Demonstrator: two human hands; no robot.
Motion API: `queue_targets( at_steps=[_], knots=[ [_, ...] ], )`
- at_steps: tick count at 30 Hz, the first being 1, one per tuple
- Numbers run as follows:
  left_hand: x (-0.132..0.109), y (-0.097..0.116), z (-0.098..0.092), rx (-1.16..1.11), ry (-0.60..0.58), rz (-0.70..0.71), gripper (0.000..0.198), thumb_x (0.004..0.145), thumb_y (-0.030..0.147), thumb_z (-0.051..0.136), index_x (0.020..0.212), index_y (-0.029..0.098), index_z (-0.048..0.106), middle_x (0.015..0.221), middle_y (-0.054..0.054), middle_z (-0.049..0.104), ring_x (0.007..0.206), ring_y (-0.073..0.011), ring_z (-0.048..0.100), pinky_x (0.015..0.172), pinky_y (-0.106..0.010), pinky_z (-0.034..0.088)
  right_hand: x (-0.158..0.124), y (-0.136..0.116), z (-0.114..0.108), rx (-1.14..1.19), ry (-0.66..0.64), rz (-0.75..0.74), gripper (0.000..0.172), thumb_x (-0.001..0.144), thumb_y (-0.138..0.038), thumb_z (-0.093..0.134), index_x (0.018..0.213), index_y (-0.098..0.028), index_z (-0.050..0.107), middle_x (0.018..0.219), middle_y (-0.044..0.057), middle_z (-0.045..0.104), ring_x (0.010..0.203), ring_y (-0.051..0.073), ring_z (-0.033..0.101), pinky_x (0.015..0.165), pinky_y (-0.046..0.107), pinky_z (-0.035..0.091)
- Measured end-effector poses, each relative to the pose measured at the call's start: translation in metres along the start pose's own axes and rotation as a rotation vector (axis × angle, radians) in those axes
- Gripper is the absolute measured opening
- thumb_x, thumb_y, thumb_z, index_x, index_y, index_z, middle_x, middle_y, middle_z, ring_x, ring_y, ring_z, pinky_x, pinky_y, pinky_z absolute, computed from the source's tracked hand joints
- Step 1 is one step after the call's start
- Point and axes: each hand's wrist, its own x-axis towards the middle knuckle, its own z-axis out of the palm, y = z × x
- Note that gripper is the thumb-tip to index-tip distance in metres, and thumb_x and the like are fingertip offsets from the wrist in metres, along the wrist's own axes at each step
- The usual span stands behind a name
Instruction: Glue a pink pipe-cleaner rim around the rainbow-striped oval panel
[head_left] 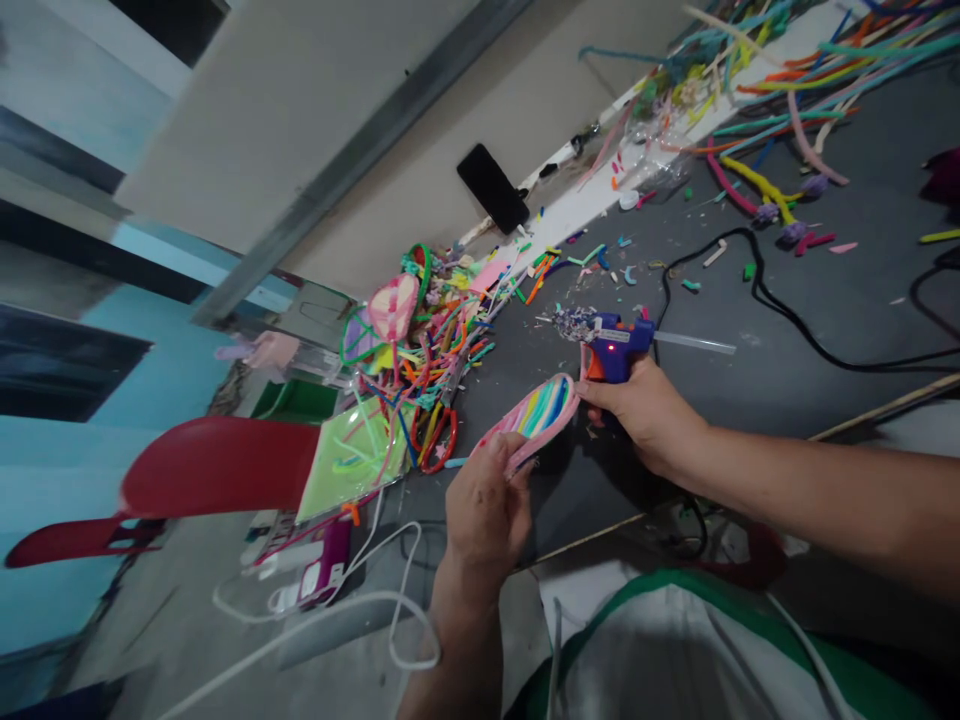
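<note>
Holding fuzzy striped oval [546, 412], glue gun [619, 346].

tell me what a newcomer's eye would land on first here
Probably the pink-edged rainbow piece, near the middle of the view, pinched in the left hand. Just right of it, the blue glue gun in the right hand stands out, with a small red light on its side. Next comes the tangled heap of bright fuzzy strips on the dark table, up and left of the hands.
</note>
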Motion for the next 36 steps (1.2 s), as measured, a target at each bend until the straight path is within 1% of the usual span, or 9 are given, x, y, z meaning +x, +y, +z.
queue_targets(
  at_steps=[3, 8, 13, 18, 21, 25, 30, 33, 36],
  knots=[
    [0.000, 0.002, 0.000, 0.008, 0.012, -0.047, 0.079, 0.085, 0.008, 0.057, 0.151, 0.019, 0.016, 0.103, -0.010, 0.070, 0.094, -0.0185, 0.068, 0.086, -0.033, 0.054, -0.001, 0.001, 0.000, 0.009, 0.001, -0.017, 0.036, 0.064, -0.016, 0.067, 0.096, -0.022, 0.053, 0.074, -0.006, 0.056, 0.053, 0.007, 0.049, 0.048, 0.022, 0.045],
    [-0.002, 0.000, 0.001, 0.029, 0.014, -0.032, 0.077, 0.084, 0.007, 0.057, 0.150, 0.019, 0.019, 0.103, -0.011, 0.070, 0.093, -0.0190, 0.068, 0.084, -0.032, 0.055, -0.002, 0.003, -0.001, 0.019, 0.008, -0.041, 0.033, 0.064, -0.016, 0.067, 0.092, -0.021, 0.052, 0.071, -0.007, 0.053, 0.054, 0.008, 0.048, 0.048, 0.021, 0.043],
    [0.002, -0.002, 0.002, -0.049, 0.040, 0.014, 0.063, 0.083, 0.003, 0.056, 0.140, 0.024, 0.040, 0.106, -0.008, 0.068, 0.097, -0.0174, 0.066, 0.085, -0.029, 0.054, -0.001, 0.007, -0.001, -0.008, 0.018, -0.037, 0.032, 0.065, -0.016, 0.066, 0.092, -0.022, 0.051, 0.069, -0.007, 0.052, 0.051, 0.008, 0.047, 0.048, 0.023, 0.042],
    [0.005, -0.001, -0.003, -0.098, -0.071, 0.014, 0.046, 0.085, 0.000, 0.050, 0.125, 0.022, 0.056, 0.107, -0.008, 0.066, 0.098, -0.0170, 0.064, 0.084, -0.028, 0.053, 0.000, 0.009, 0.001, -0.022, 0.019, -0.030, 0.031, 0.064, -0.016, 0.066, 0.090, -0.022, 0.050, 0.066, -0.009, 0.052, 0.051, 0.009, 0.047, 0.048, 0.023, 0.042],
    [0.005, 0.000, -0.004, -0.092, -0.067, 0.011, 0.047, 0.085, 0.000, 0.052, 0.125, 0.023, 0.058, 0.110, -0.008, 0.064, 0.097, -0.0164, 0.063, 0.083, -0.027, 0.052, 0.001, 0.011, 0.000, -0.045, 0.021, -0.036, 0.028, 0.065, -0.016, 0.066, 0.087, -0.022, 0.049, 0.064, -0.009, 0.051, 0.050, 0.009, 0.046, 0.048, 0.023, 0.040],
    [0.004, 0.000, -0.004, -0.095, -0.071, 0.017, 0.048, 0.086, 0.001, 0.053, 0.127, 0.026, 0.058, 0.108, -0.007, 0.064, 0.093, -0.0146, 0.063, 0.080, -0.025, 0.052, 0.003, 0.011, -0.003, -0.091, -0.001, -0.093, 0.025, 0.067, -0.017, 0.065, 0.085, -0.023, 0.049, 0.063, -0.009, 0.050, 0.049, 0.009, 0.046, 0.048, 0.024, 0.040],
    [0.001, -0.001, -0.004, -0.085, -0.104, 0.017, 0.046, 0.087, 0.003, 0.052, 0.126, 0.026, 0.060, 0.113, -0.008, 0.063, 0.100, -0.0169, 0.063, 0.085, -0.028, 0.052, 0.004, 0.010, -0.004, -0.136, -0.001, -0.111, 0.023, 0.068, -0.018, 0.065, 0.083, -0.023, 0.048, 0.060, -0.009, 0.048, 0.049, 0.010, 0.046, 0.048, 0.024, 0.040],
    [0.000, -0.001, -0.003, -0.074, -0.118, 0.015, 0.048, 0.086, 0.001, 0.052, 0.126, 0.026, 0.060, 0.113, -0.009, 0.063, 0.099, -0.0170, 0.063, 0.084, -0.029, 0.052, 0.004, 0.011, -0.004, -0.159, 0.011, -0.115, 0.022, 0.069, -0.017, 0.065, 0.083, -0.023, 0.050, 0.063, -0.008, 0.051, 0.050, 0.009, 0.047, 0.050, 0.024, 0.041],
    [0.000, 0.000, -0.002, -0.053, -0.104, -0.012, 0.045, 0.087, 0.005, 0.053, 0.123, 0.029, 0.062, 0.109, -0.007, 0.064, 0.094, -0.0160, 0.064, 0.080, -0.028, 0.053, 0.007, 0.013, -0.004, -0.155, 0.006, -0.097, 0.023, 0.068, -0.017, 0.066, 0.086, -0.022, 0.051, 0.066, -0.007, 0.053, 0.051, 0.009, 0.049, 0.051, 0.024, 0.043]
  ],
)
